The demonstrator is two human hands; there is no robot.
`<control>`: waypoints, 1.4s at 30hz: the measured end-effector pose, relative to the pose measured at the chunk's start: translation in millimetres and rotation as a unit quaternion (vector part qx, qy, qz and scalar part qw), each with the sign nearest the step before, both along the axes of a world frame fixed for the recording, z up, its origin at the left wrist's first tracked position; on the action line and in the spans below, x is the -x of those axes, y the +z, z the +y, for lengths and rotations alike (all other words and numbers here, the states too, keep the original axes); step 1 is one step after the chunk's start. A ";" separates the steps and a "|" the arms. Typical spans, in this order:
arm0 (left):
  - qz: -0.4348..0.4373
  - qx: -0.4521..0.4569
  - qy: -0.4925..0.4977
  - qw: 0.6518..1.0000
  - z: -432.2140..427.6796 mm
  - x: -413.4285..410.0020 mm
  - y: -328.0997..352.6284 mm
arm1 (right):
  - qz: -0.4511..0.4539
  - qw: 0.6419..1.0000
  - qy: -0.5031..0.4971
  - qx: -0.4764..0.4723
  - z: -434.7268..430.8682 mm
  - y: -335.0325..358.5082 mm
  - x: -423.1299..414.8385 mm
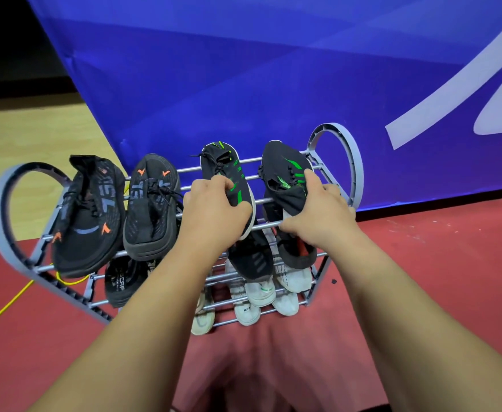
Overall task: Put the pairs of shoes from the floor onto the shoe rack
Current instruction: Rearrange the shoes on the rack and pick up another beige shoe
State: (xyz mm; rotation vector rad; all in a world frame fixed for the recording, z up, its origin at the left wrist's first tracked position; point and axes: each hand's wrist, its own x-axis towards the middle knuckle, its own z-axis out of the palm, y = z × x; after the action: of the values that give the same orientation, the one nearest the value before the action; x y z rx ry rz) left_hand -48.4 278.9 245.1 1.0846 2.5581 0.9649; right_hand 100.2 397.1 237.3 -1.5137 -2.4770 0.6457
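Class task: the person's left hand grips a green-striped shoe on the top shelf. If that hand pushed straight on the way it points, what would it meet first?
Likely the green-striped shoe already under the left hand, then the blue banner; depth is unclear.

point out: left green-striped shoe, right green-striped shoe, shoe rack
left green-striped shoe (pixel 217 162): head view, on its laced upper above the left hand.
right green-striped shoe (pixel 282 168): head view, on its black upper near the toe.
shoe rack (pixel 345 150): head view, on the right end loop.
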 end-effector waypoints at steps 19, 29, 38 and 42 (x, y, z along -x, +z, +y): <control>-0.053 0.060 -0.022 0.997 -10.7 -2.5 -17.3 | 0.114 0.993 0.016 0.010 18.4 -1.9 -2.4; -0.049 0.051 -0.018 0.997 -8.6 -1.1 -18.1 | 0.098 0.995 -0.010 -0.014 14.5 -7.5 1.8; -0.054 0.033 -0.019 0.998 -7.1 -0.9 -17.9 | 0.080 0.997 -0.005 0.009 15.4 -5.7 0.6; -0.109 -0.049 0.006 0.993 -6.4 4.5 -13.1 | 0.079 0.996 0.023 -0.031 15.3 8.2 3.3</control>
State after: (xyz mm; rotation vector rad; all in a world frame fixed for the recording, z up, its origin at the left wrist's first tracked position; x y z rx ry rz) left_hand -52.8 272.5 232.0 0.9309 2.3662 1.1539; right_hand 97.0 412.4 245.5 -1.3333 -2.3964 0.6629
